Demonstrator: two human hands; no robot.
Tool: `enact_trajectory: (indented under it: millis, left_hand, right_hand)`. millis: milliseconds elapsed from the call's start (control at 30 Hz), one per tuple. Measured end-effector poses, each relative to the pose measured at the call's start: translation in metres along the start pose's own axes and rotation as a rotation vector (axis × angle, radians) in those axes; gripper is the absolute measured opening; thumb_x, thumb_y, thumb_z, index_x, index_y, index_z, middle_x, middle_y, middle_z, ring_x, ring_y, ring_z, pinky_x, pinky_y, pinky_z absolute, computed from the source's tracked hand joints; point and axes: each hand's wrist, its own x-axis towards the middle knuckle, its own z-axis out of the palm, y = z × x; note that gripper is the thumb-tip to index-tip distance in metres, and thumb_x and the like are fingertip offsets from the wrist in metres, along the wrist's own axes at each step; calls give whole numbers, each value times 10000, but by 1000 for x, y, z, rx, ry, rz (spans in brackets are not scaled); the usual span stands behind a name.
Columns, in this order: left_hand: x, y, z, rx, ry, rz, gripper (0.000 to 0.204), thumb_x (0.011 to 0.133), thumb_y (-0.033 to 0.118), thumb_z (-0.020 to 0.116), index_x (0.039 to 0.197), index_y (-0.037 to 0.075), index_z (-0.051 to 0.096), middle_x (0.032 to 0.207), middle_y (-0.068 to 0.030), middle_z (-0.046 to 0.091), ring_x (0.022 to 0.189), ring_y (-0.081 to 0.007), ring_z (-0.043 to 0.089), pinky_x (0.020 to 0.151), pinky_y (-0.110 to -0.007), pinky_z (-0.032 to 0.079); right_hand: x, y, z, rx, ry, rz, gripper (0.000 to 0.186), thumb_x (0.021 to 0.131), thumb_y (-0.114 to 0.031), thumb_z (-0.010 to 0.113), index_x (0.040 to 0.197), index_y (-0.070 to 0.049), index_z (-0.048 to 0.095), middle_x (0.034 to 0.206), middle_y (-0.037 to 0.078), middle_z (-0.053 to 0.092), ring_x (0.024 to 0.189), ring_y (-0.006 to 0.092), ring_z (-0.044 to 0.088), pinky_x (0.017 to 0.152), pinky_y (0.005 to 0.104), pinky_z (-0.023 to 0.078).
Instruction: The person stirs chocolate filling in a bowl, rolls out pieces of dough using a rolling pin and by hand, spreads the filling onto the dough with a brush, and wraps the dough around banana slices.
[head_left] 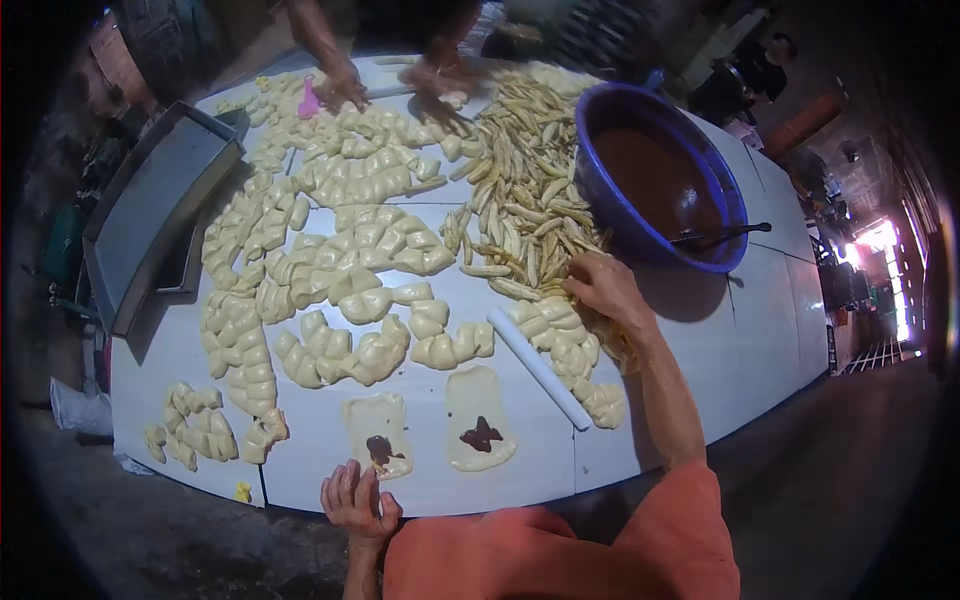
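While the left hand (358, 502), slightly spread, is at the near edge of a thin, soft dough sheet (376, 418) with glossy brown paste (381, 450) on the white table (545, 465), the right hand (606, 288) touches slender yellowish strips (525, 200) near the round blue basin (600, 198); whether it grips one, I cannot tell.

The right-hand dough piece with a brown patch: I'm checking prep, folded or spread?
Spread: the dough piece lies flat on the white table, its dark brown patch uncovered.

The dough sheets (480, 405) are cream with dark brown patches (482, 435), the strips (530, 185) yellowish, the basin (596, 155) blue.
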Motion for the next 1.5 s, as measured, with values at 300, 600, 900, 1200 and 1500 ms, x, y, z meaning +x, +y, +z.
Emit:
enact_trajectory:
  millis: [300,600,900,1200,1500]
  left_hand:
    - [-2,0,-1,5,21,8,456,801,294,580,1179,63,692,1303,-180,635,1226,-403,572,1087,-576,375]
    - [1,-1,-1,-14,9,-6,427,778,260,596,1148,75,701,1307,-169,634,1241,-389,563,1097,-571,370]
    - [0,0,0,0,10,9,411,786,256,598,1132,62,705,1305,-165,641,1239,-386,564,1086,-563,371]
    - [-4,-2,-2,-13,14,14,423,802,246,594,1175,68,686,1313,-171,637,1242,-389,563,1094,-569,371]
    - [3,-2,0,-35,9,0,460,796,276,673,1225,110,677,1358,-125,616,1275,-357,556,1098,-549,371]
  right_hand:
    - [10,-12,-5,164,-111,36,242,848,-207,701,1008,-27,717,839,123,703,784,269,677,701,397,526]
    - [-2,10,-13,792,61,405,167,884,-71,653,1007,29,707,830,69,676,699,109,620,607,269,490]
    - [-13,5,-9,-2,-28,-122,295,831,-197,661,1054,-17,734,997,192,702,969,382,671,876,463,517]
    - [-34,-1,-24,492,23,278,338,874,-218,739,1097,35,736,914,103,713,828,111,622,739,294,497]
    - [-133,-104,22,372,-233,-179,205,912,-119,689,1084,-12,721,1005,145,695,937,303,667,830,370,526]
